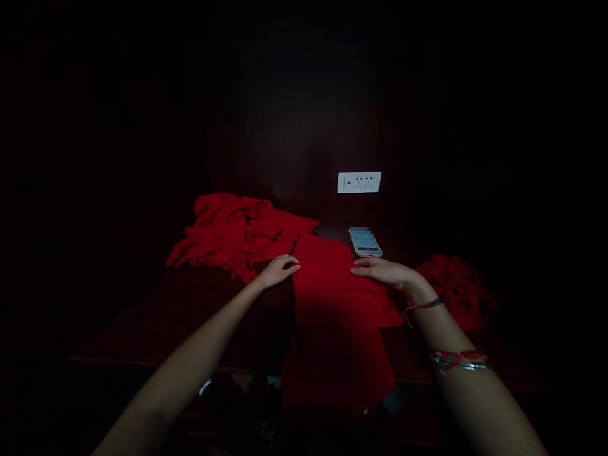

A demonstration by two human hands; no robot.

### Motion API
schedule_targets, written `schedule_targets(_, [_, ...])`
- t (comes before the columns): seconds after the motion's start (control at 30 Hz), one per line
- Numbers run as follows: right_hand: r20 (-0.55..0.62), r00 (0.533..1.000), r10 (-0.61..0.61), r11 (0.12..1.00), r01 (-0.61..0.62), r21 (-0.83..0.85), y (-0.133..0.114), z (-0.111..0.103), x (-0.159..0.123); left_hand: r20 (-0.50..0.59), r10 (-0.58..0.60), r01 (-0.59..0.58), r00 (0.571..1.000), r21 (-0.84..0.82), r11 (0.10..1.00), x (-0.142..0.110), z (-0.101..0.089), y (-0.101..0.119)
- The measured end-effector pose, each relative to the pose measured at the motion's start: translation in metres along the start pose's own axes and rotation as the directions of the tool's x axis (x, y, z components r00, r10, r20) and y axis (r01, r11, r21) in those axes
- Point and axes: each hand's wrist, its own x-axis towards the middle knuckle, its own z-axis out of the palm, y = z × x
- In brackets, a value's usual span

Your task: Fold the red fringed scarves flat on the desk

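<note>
A red scarf [327, 297] lies spread lengthwise before me, its near end hanging over the table's front edge. At its left edge, my left hand [281, 269] has thumb and fingers closed on the cloth. Across from it, my right hand [382, 272] pinches the scarf near the right side, with the thumb toward the middle. Part of the cloth juts out to the right beneath my right wrist. Dim light hides the hanging end's details.
A crumpled fringed red scarf [237, 228] lies at the back left. Behind my right hand is a lit phone [365, 242], below a white wall socket [359, 182]. Another red fringed bundle [456, 288] sits at the right. The dark table [142, 335] ends just before me.
</note>
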Motion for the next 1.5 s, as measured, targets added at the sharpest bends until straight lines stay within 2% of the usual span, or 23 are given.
schedule_targets(0.07, [-0.086, 0.994, 0.068, 0.996, -0.062, 0.069, 0.001, 0.001, 0.003, -0.020, -0.015, 0.014, 1.000, -0.044, 0.999, 0.001, 0.001, 0.000])
schedule_targets(0.17, [-0.187, 0.979, 0.085, 0.995, -0.073, 0.072, 0.005, -0.001, 0.007, -0.022, -0.013, 0.012, 1.000, -0.071, 0.997, 0.001, 0.001, -0.003])
schedule_targets(0.33, [-0.209, 0.969, 0.134, 0.990, -0.141, -0.017, 0.015, -0.008, 0.009, 0.010, 0.012, -0.013, 1.000, 0.085, 0.996, 0.001, -0.006, -0.008])
schedule_targets(0.4, [-0.138, 0.980, 0.142, 0.989, -0.146, -0.013, 0.015, -0.007, 0.007, 0.021, 0.006, -0.009, 1.000, 0.143, 0.990, 0.001, -0.008, -0.011])
schedule_targets(0.5, [0.094, 0.994, 0.060, 0.995, -0.067, 0.070, 0.005, 0.001, -0.002, 0.017, 0.001, -0.004, 1.000, 0.179, 0.984, 0.001, -0.008, -0.015])
schedule_targets(0.6, [0.304, 0.949, -0.081, 0.991, 0.045, 0.125, -0.010, 0.011, -0.013, 0.018, -0.023, 0.018, 1.000, 0.203, 0.979, 0.002, -0.008, -0.018])
schedule_targets(0.67, [0.347, 0.934, -0.089, 0.994, 0.063, 0.086, -0.015, 0.014, -0.017, 0.023, -0.050, 0.044, 0.998, 0.234, 0.971, 0.001, -0.008, -0.016])
schedule_targets(0.77, [0.230, 0.973, -0.036, 0.999, 0.032, 0.023, -0.009, 0.008, -0.015, 0.010, -0.014, 0.011, 1.000, 0.241, 0.971, -0.001, -0.009, -0.004])
schedule_targets(0.83, [0.095, 0.995, 0.011, 1.000, -0.009, -0.013, 0.001, 0.002, -0.009, -0.008, 0.073, -0.071, 0.997, 0.176, 0.982, -0.002, -0.010, 0.011])
schedule_targets(0.9, [-0.023, 0.999, 0.042, 0.998, -0.043, -0.046, 0.011, -0.004, -0.002, 0.001, 0.137, -0.137, 0.991, 0.092, 0.986, -0.003, -0.010, 0.027])
schedule_targets(1.07, [-0.242, 0.969, 0.038, 0.999, -0.043, -0.015, 0.023, -0.004, 0.013, 0.196, 0.130, -0.152, 0.972, 0.104, 0.983, -0.013, -0.008, 0.054])
schedule_targets(1.17, [-0.346, 0.938, -0.012, 0.999, 0.022, 0.025, 0.022, -0.001, 0.018, 0.325, 0.051, -0.093, 0.944, 0.115, 0.989, -0.028, -0.009, 0.059])
schedule_targets(1.27, [-0.348, 0.931, -0.110, 0.993, 0.116, -0.001, 0.020, -0.002, 0.019, 0.468, -0.091, 0.011, 0.879, 0.171, 0.985, -0.040, -0.014, 0.056])
schedule_targets(1.37, [-0.246, 0.957, -0.153, 0.988, 0.151, -0.026, 0.021, -0.007, 0.018, 0.522, -0.160, 0.051, 0.838, 0.216, 0.975, -0.044, -0.020, 0.050])
schedule_targets(1.43, [-0.190, 0.968, -0.166, 0.984, 0.151, -0.090, 0.021, -0.009, 0.018, 0.506, -0.140, 0.038, 0.851, 0.206, 0.978, -0.046, -0.022, 0.047])
schedule_targets(1.5, [-0.156, 0.961, -0.226, 0.958, 0.191, -0.213, 0.021, -0.007, 0.018, 0.397, -0.106, 0.029, 0.912, 0.197, 0.980, -0.050, -0.023, 0.049])
